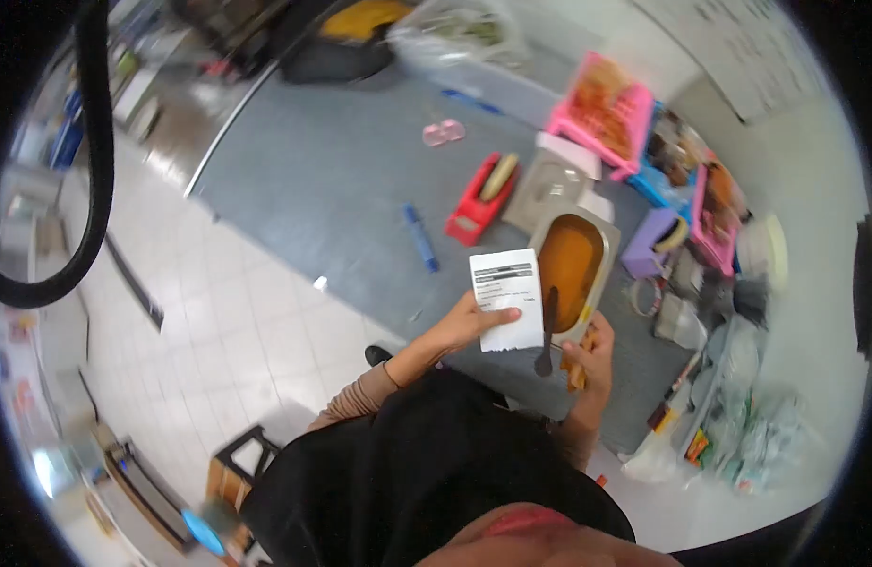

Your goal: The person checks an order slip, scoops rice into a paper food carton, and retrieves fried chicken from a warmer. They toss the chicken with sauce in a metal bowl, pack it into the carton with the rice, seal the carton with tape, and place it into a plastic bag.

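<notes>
The person's left hand [468, 326] pinches a white rectangular paper slip [508, 283] between thumb and fingers, the fingers mostly hidden behind it; the slip's printed lines are too small and blurred to read, and its lower edge looks ragged. The right hand [597, 355] is curled closed around an orange-brown bundle [576, 376], largely covered by the hand and hard to identify; whether those fingers also touch the rectangular silver metal pan [611, 253] just beyond cannot be told. The pan has rounded corners and a smooth orange-brown filling [570, 253], with a dark long-handled utensil [544, 363] crossing its near rim, close beside the slip. A silver metal lid [542, 191] lies near the pan's far end, next to a glossy red tape dispenser [474, 215]. To the left, the matte grey tabletop [313, 161] offers wide open room around a blue cylindrical marker [420, 238], reaching a straight edge above pale floor tiles [228, 283]. Room is tighter on the right, where crumpled clear plastic bags [752, 444] blur together.
</notes>
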`<state>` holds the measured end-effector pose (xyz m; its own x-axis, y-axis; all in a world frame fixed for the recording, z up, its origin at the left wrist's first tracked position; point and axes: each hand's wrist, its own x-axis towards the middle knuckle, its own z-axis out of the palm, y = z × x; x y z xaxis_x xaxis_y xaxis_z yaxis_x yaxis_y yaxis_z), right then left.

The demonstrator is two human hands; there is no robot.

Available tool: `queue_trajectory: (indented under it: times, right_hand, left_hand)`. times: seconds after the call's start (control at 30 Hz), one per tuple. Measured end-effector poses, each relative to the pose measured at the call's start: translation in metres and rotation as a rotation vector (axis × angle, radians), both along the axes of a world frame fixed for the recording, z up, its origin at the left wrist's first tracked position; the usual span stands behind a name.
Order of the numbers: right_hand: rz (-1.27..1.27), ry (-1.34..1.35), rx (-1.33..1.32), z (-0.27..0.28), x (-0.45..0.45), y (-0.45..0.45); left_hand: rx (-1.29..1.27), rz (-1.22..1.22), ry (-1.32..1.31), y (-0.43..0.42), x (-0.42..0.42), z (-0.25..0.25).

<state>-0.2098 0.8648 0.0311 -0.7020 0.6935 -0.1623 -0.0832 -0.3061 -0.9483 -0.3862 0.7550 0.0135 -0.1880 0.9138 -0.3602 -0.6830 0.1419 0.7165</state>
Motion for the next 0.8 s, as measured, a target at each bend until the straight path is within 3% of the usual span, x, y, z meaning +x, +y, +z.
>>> queue_trajectory:
  times: [0.13,0.23,0.3,0.43,0.53,0.6,0.73,0.8]
  right_hand:
    - [0.142,0.058,-0.053,0.025,-0.043,-0.072]
    - [0.295,0.054,-0.067,0.026,-0.083,-0.129]
    - [0.45,0.038,-0.06,0.029,-0.111,-0.17]
    - [0.688,0.06,-0.16,-0.012,-0.172,-0.238]
    - [0.894,-0.087,-0.176,-0.046,-0.214,-0.277]
    - [1.054,-0.07,-0.053,-0.093,-0.234,-0.3]
    - [1.108,-0.21,-0.117,-0.18,-0.281,-0.324]
    - [1.101,-0.338,-0.197,-0.226,-0.3,-0.325]
  left_hand:
    - [0.099,0.159,0.129,-0.099,-0.019,0.032]
    - [0.077,0.302,0.462,-0.182,-0.036,0.048]
    - [0.047,0.38,0.452,-0.243,-0.045,0.051]
    - [-0.134,0.51,0.55,-0.343,-0.065,0.033]
    - [-0.265,0.645,0.555,-0.397,-0.073,-0.004]
    - [-0.32,0.658,0.485,-0.428,-0.077,-0.035]
    - [-0.533,0.719,0.268,-0.441,-0.102,-0.121]
    - [-0.565,0.755,0.321,-0.433,-0.108,-0.189]
